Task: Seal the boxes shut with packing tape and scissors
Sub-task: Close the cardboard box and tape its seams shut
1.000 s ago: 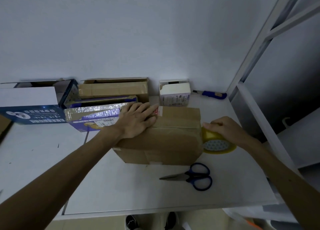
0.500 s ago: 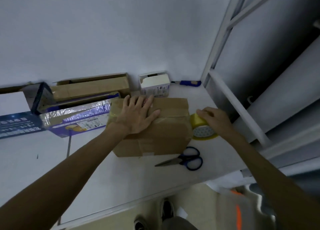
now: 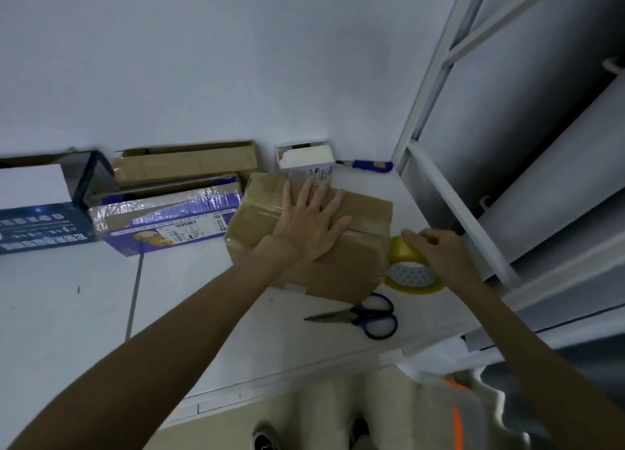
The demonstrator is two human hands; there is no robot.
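Head view: one brown cardboard box (image 3: 338, 275), tape across its top, lay centre-right on the white table (image 3: 101, 314). My left hand (image 3: 309, 228) rested flat on its lid, fingers straight and spread. My right hand (image 3: 439, 256) pinched the yellow packing tape roll (image 3: 411, 275), just beside the box's right end. Blue-handled scissors (image 3: 365, 316) lay near the box's front. Behind it: a purple printed box (image 3: 162, 219), an open brown carton (image 3: 186, 163), a small white carton (image 3: 304, 160) and a blue utility knife (image 3: 368, 165).

Five boxes (image 3: 338, 267) (image 3: 186, 163) (image 3: 169, 219) (image 3: 40, 226) (image 3: 304, 158), one tape roll (image 3: 411, 273), one scissors (image 3: 362, 316)
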